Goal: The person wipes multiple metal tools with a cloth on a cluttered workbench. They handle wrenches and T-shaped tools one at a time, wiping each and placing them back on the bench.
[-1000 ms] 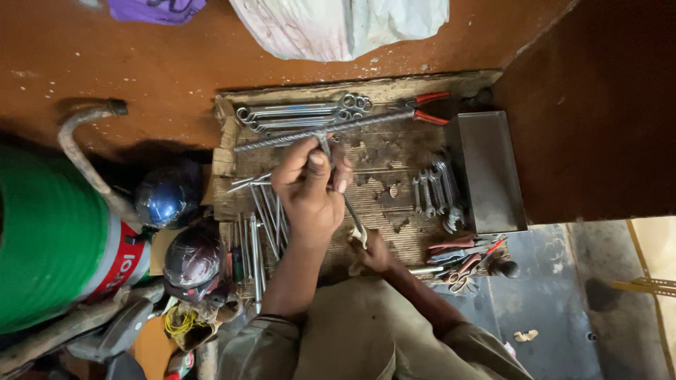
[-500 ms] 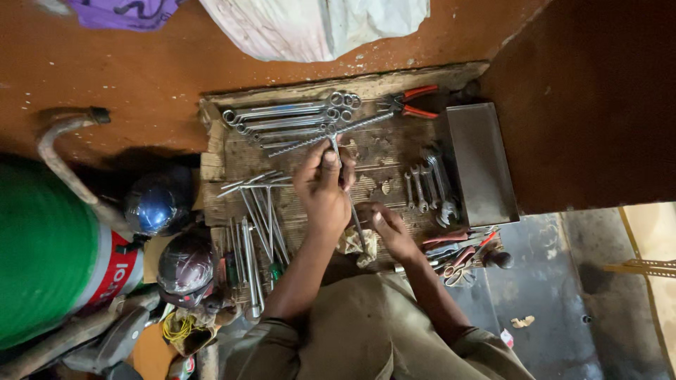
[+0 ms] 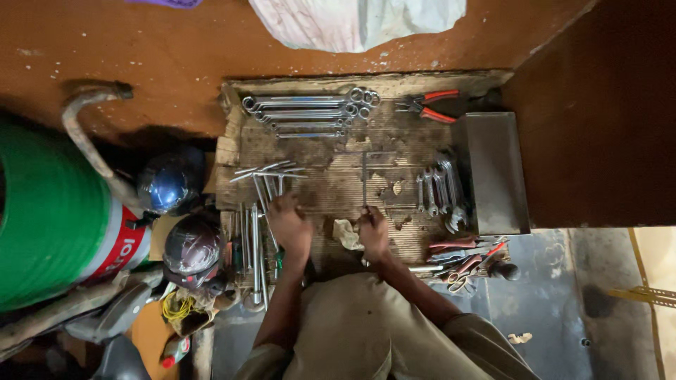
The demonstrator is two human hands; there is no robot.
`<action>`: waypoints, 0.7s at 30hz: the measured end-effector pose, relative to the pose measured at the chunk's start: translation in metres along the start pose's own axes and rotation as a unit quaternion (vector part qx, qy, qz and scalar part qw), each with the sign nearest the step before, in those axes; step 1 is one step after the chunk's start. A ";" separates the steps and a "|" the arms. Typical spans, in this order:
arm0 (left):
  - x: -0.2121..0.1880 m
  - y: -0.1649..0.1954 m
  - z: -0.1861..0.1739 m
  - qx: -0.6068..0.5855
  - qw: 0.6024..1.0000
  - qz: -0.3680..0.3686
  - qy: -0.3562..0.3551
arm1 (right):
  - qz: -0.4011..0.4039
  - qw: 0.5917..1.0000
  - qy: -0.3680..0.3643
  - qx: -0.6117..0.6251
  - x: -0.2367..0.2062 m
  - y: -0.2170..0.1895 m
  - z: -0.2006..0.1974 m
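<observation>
1. On the worn wooden board in front of us, our right hand closes around the near end of a long thin rod. Its long axis runs straight away from us, and the far end lies out on the board.
2. Our left hand rests palm down on a loose bundle of long spanners. We cannot tell whether its fingers pinch one.
3. Far edge of board: a row of ring spanners lying crosswise, with red-handled pliers beside them.
4. Right side: a fan of short spanners next to a grey metal box.
5. Near right corner: a heap of red-handled cutters.
6. Left of board: two helmets and a green drum.
7. Of our two hands, the right is the one on the rod; the left sits apart from it.
</observation>
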State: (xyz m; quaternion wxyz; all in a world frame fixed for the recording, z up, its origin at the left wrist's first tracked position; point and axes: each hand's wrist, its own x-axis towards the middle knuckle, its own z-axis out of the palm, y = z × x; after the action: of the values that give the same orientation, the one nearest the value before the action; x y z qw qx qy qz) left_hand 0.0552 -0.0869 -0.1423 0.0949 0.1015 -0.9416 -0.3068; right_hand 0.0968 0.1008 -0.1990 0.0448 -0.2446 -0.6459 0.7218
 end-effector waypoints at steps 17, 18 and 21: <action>0.034 -0.009 -0.023 -0.075 0.982 0.161 0.065 | -0.091 0.620 -0.281 -0.727 -0.044 -0.070 -0.005; 0.035 0.004 -0.034 -0.122 0.975 0.173 0.072 | -0.132 0.654 -0.264 -0.697 -0.042 -0.063 -0.009; 0.035 0.044 -0.062 -0.238 0.950 0.185 0.077 | -0.156 0.793 -0.245 -0.535 -0.033 -0.058 -0.025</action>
State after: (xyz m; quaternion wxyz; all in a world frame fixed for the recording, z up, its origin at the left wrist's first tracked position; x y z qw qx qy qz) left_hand 0.0308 -0.0955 -0.0631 0.2436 -0.0767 -0.8336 -0.4899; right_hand 0.1214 0.1199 -0.1350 -0.1413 0.0593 -0.9477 0.2801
